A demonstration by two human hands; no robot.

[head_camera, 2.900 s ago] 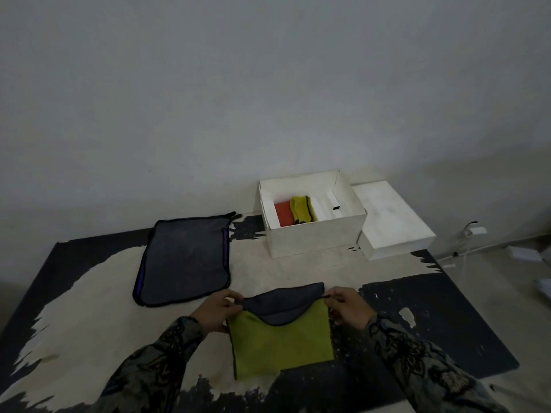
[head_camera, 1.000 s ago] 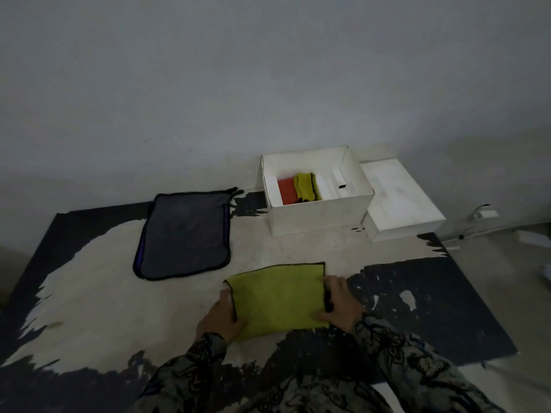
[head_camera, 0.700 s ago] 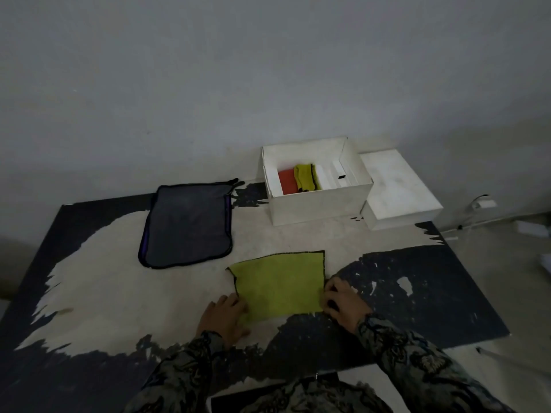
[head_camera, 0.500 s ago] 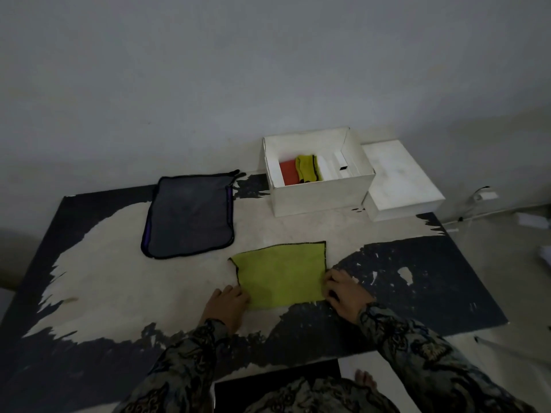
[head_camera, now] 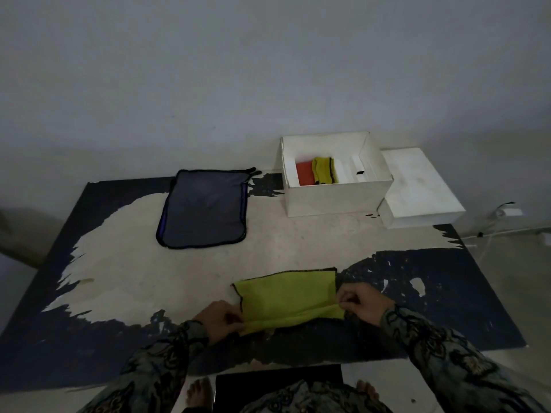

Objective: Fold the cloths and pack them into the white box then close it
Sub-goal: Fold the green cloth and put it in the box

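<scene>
Two hands: you have both on the near edge of the yellow-green cloth (head_camera: 286, 296), one at each near corner.
Left hand (head_camera: 219, 320): your fingers and thumb are curled round the near left corner, pinching it just off the table.
Right hand (head_camera: 362, 302): your fingertips pinch the near right corner, lifted slightly.
Cloth in your grip: it lies folded on the near part of the table (head_camera: 119, 272), far edge flat, near edge raised between your hands.
Dark cloth (head_camera: 202, 208): spread flat on the far left of the table, well apart from your hands.
White box (head_camera: 337, 198): open at the far edge, right of the dark cloth.
Inside the box: a red cloth (head_camera: 304, 174) and a folded yellow cloth (head_camera: 323, 169) side by side.
Lid (head_camera: 417, 186): it rests just beside the box on its right, touching or nearly so.
Table surface: dark coating worn through to a pale middle.
</scene>
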